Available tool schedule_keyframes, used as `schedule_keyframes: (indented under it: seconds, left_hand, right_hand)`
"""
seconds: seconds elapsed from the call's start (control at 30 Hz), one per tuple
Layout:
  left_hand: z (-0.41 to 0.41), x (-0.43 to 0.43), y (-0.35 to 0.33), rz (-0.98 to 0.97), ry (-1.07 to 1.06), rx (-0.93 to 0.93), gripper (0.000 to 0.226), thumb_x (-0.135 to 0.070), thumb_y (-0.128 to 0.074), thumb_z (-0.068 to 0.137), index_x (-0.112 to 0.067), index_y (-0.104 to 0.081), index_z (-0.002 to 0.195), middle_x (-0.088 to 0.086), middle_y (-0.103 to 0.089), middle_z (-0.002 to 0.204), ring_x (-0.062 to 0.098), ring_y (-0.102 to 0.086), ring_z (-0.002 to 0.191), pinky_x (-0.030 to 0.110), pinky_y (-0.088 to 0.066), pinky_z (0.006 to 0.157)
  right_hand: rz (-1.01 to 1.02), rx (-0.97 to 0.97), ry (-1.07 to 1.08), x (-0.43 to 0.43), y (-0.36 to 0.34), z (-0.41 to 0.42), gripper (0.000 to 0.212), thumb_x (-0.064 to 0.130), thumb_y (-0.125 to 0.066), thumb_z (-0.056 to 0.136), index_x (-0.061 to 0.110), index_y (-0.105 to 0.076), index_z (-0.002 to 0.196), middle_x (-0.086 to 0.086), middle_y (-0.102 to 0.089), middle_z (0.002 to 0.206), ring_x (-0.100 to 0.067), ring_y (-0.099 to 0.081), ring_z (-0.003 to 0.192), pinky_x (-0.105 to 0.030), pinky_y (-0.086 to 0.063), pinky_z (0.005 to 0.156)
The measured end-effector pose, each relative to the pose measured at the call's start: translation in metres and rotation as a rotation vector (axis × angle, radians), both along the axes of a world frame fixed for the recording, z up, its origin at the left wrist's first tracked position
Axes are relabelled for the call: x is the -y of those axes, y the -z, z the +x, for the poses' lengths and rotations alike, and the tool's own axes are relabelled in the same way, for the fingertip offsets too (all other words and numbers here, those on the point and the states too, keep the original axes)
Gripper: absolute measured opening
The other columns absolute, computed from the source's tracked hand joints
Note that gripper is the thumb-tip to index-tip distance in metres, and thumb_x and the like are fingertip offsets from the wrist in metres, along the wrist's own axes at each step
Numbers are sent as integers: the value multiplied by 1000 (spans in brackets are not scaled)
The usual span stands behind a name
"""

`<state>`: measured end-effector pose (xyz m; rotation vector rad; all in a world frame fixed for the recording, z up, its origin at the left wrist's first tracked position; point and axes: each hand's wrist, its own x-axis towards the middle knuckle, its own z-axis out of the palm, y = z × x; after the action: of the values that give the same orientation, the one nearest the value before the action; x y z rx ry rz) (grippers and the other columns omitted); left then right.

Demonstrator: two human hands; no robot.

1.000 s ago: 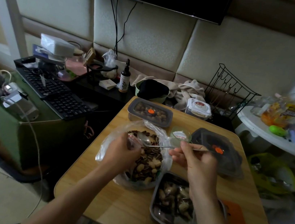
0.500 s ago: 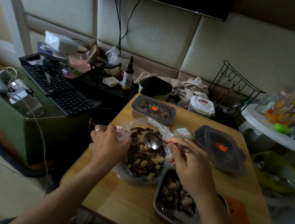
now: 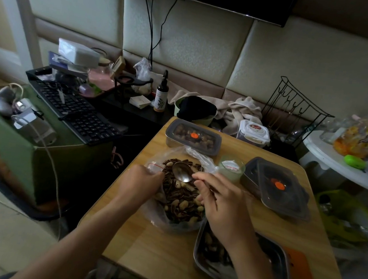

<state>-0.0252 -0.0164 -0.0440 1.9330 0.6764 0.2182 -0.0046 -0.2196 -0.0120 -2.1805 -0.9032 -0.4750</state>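
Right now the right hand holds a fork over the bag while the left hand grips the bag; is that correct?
Not quite: the head view shows the right hand holding a spoon, not a fork; the left hand grips the bag.

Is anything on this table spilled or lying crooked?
Nothing looks spilled on the table. One thing is askew: the dark lid with the orange dot lies turned on its metal box, overhanging it toward the near side.
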Motion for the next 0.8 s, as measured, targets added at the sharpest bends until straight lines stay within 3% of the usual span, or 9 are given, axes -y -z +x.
schedule_keyframes:
  seconds: [0.1,0.27,0.43,0.57,0.67,0.73,0.8]
  left_hand:
    - [0,2,-2,-30,4,8,39,-29,-65,94,-7,-62,63,11,-55,63,21,-51,61,33,-41,60]
    - [-2,5,-8,-63,-43,25,45,-24,-64,96,-12,-54,53,-2,-44,47,19,-42,52,27,-35,55]
    - [0,4,-12,-109,-113,140,43,-21,-61,98,-13,-52,57,-8,-39,42,11,-30,41,20,-26,42]
    - [0,3,-13,-128,-104,230,38,-22,-60,98,-12,-55,62,0,-45,52,15,-37,46,25,-30,46]
    - [-1,6,-15,-161,-18,256,35,-27,-62,98,-6,-65,70,8,-63,59,24,-56,54,31,-47,51]
    - [-2,8,-19,-198,71,293,36,-31,-61,99,-1,-71,82,15,-73,76,32,-71,70,43,-62,67]
    - [-4,11,-24,-235,187,354,40,-32,-58,102,4,-70,91,20,-74,85,37,-73,80,54,-62,78]
  right_hand:
    - [-12,34,45,0,-3,-1,25,32,-51,106,19,-71,112,9,-69,99,4,-64,75,-7,-48,66]
    - [38,54,43,5,-11,-4,35,38,-43,107,16,-71,101,11,-67,87,-4,-68,70,-20,-52,56]
    - [87,138,60,8,-16,-6,35,32,-46,107,13,-73,97,14,-60,73,-1,-63,64,-18,-48,55]
    - [110,86,45,3,-13,-7,34,34,-46,107,14,-72,98,12,-61,68,-6,-63,57,-26,-50,51]
    - [137,20,56,-1,-8,-7,31,30,-48,108,14,-71,94,9,-61,64,-6,-63,56,-28,-51,51]
    - [163,-6,82,-3,-6,-5,32,28,-49,107,12,-71,91,7,-62,62,-8,-64,54,-32,-52,51]
    - [179,-39,98,-3,-6,-3,34,28,-49,107,12,-70,86,3,-62,60,-11,-63,52,-38,-53,50]
